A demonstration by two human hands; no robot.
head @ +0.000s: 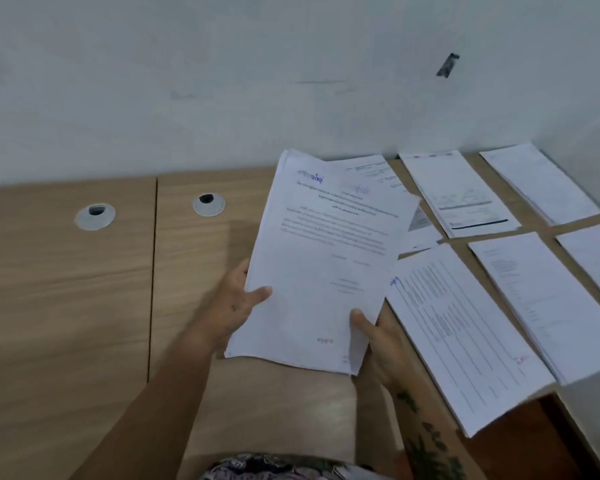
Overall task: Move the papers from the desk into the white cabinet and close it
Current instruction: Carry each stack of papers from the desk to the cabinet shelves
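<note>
I hold a stack of printed white papers (321,261) above the wooden desk (66,289), tilted up toward me. My left hand (238,301) grips its left edge, thumb on top. My right hand (378,341) grips the bottom right corner, thumb on the page. Several more paper stacks lie flat on the right part of the desk: one beside my right hand (465,334), one further right (548,303), two at the back (459,192) (541,181), and one at the right edge (596,258). Another sheet (420,233) lies partly under the held stack. The white cabinet is not in view.
Two round white cable grommets (95,216) (208,203) sit in the desk's back left part. A pale wall (257,81) rises right behind the desk. The desk's front right corner (548,396) ends by a dark gap.
</note>
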